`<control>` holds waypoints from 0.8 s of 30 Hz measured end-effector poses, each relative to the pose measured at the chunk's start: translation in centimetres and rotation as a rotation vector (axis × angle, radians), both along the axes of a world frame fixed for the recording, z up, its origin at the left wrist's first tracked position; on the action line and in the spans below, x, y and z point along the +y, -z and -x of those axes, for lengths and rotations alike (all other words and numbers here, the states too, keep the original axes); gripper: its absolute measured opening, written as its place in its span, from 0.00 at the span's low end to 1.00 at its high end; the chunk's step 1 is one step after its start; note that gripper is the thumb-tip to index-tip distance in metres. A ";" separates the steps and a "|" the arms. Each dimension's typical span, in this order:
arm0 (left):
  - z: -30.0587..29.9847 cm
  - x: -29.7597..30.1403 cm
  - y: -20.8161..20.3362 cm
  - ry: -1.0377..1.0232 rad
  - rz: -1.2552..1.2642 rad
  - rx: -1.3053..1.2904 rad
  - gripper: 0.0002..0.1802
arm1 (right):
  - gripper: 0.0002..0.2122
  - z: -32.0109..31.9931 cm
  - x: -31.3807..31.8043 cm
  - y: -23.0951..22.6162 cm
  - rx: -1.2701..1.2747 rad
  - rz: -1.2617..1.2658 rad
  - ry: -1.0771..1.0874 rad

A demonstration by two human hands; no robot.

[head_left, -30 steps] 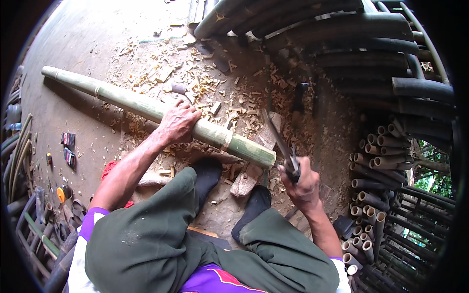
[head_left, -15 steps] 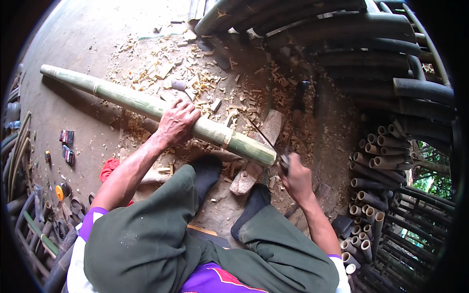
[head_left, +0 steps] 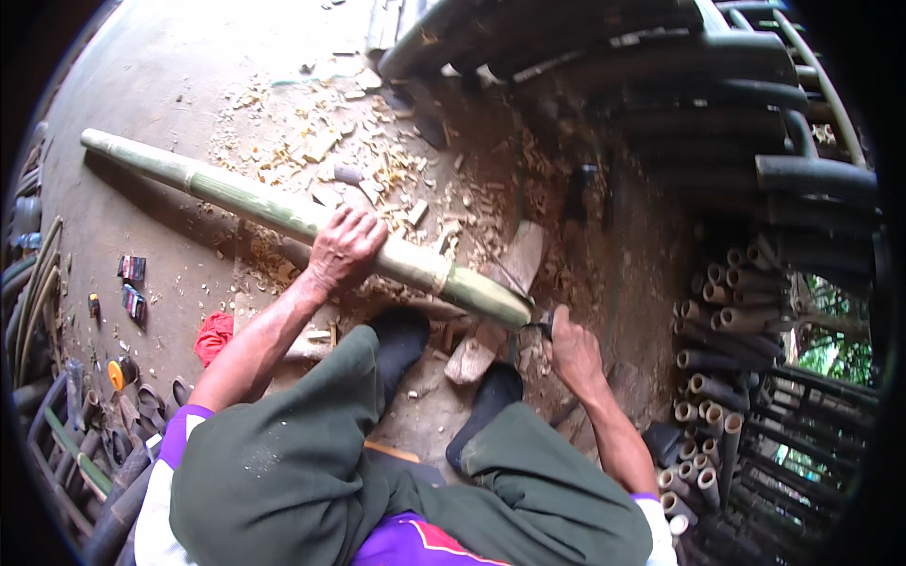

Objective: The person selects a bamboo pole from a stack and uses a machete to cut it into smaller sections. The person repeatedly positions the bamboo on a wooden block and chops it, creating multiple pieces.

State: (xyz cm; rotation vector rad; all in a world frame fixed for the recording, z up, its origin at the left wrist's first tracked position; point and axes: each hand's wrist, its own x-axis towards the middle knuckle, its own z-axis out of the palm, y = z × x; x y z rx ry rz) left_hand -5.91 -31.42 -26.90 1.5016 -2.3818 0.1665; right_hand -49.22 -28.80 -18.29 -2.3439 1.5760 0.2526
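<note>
A thick green bamboo pole slants from the far left down to the middle right, its near end resting on a wooden block. My left hand is wrapped over the pole about midway along, gripping it from above. My right hand is closed on the dark handle of a knife just beyond the pole's near end. The narrow blade lies close behind that end, partly blurred; whether it touches the bamboo I cannot tell. My feet stand on either side of the block.
Wood shavings and chips litter the floor beyond the pole. Stacked cut bamboo tubes line the right side, with dark bamboo poles above. To the left lie a red cloth, small boxes and a yellow tape measure.
My right hand and the knife have shifted slightly down, nearer the pole's end. My left hand keeps its hold on the pole, and the view has moved a little.
</note>
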 end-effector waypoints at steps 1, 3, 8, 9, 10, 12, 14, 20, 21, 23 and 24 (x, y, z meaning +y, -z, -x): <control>-0.4 -0.4 -0.3 -0.006 0.049 -0.010 0.12 | 0.18 -1.5 -1.2 -2.0 -0.024 -0.013 -0.034; 0.0 -0.1 -0.6 0.001 0.093 0.007 0.12 | 0.17 -3.8 -0.4 -5.5 -0.073 -0.051 0.007; -0.4 0.5 -0.4 -0.004 0.087 0.016 0.13 | 0.16 -5.4 0.8 -8.4 -0.536 0.215 -0.088; -0.1 0.2 -0.4 0.007 0.106 0.023 0.13 | 0.16 -3.7 1.3 -6.5 -0.483 0.186 -0.066; 0.0 0.3 -0.4 0.008 0.122 0.024 0.13 | 0.17 -2.1 1.4 -4.1 -0.435 0.152 -0.052; 0.1 0.2 -0.2 0.006 0.105 0.023 0.14 | 0.17 -0.5 0.9 -1.9 0.039 -0.070 0.045; -0.3 0.5 0.2 -0.008 0.023 0.000 0.15 | 0.16 -1.6 0.1 -3.9 0.076 -0.112 0.014; -0.4 1.3 1.0 -0.041 0.117 -0.002 0.18 | 0.17 -6.1 0.1 -9.5 -0.499 0.201 -0.127; -0.3 1.2 0.9 -0.041 0.122 0.001 0.18 | 0.17 -4.9 0.4 -8.2 -0.533 0.237 -0.149; 0.0 1.3 1.2 -0.038 0.136 -0.002 0.18 | 0.17 -2.1 1.1 -3.7 -0.275 0.108 0.004; 0.2 1.0 1.3 -0.034 0.152 0.000 0.18 | 0.17 0.0 1.0 -1.4 0.053 -0.054 0.044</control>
